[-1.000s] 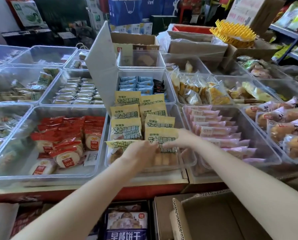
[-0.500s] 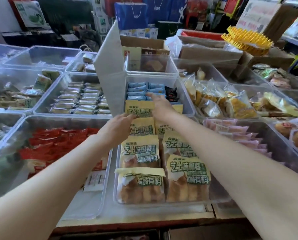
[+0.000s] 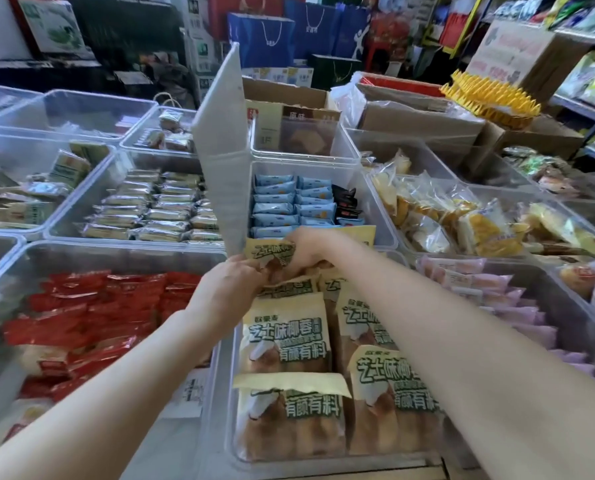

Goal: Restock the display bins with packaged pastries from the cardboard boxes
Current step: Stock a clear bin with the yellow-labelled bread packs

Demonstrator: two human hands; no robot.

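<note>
Both hands, left and right, pinch 1 yellow packet at the bin's far end; its long axis runs left-right, right hand nearer.

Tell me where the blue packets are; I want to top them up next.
In the head view, the blue packets sit centre frame in a clear bin, just beyond both hands, with black packets on their right.
</note>
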